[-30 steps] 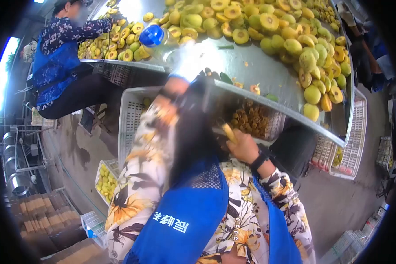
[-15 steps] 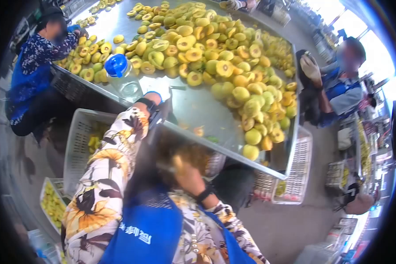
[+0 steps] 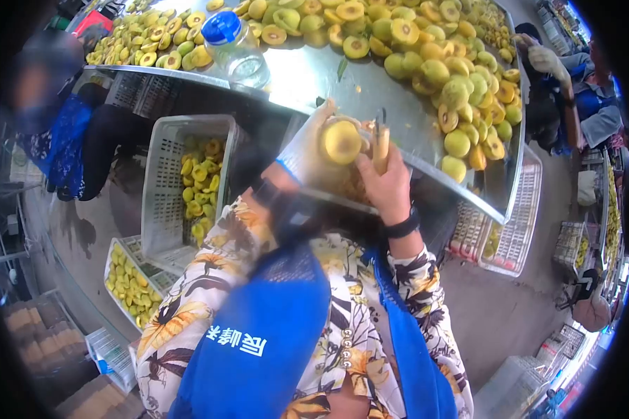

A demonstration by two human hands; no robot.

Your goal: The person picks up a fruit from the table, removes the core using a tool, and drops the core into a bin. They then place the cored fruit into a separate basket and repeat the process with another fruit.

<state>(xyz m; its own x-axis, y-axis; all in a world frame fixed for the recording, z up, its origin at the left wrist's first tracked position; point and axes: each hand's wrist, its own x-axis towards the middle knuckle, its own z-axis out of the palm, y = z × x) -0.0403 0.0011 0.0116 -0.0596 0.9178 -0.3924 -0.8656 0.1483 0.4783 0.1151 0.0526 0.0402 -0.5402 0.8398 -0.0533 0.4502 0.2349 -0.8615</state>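
Observation:
My left hand (image 3: 302, 145), in a whitish glove, is closed around a yellow stone-fruit half (image 3: 342, 142); its cut face shows. My right hand (image 3: 390, 187), bare, grips a wooden-handled pitting tool (image 3: 381, 148) with a dark narrow metal tip pointing up. Both hands are close together over the near edge of the metal table (image 3: 300, 84). A big heap of halved yellow-green stone fruit (image 3: 426, 59) covers the table's far and right parts, several with brown pits in them. A clear bottle with a blue lid (image 3: 234, 52) stands left of my hands.
Below left, a white crate (image 3: 162, 150) holds fruit pieces, and a second crate of fruit (image 3: 112, 260) sits nearer. White crates (image 3: 510, 230) stand under the table's right corner. One person (image 3: 70, 140) is at the left, another (image 3: 587, 105) at the right.
My left hand has come back from beside the bottle and now holds a fruit half. My right hand has risen to meet it with the tool. The view has shifted.

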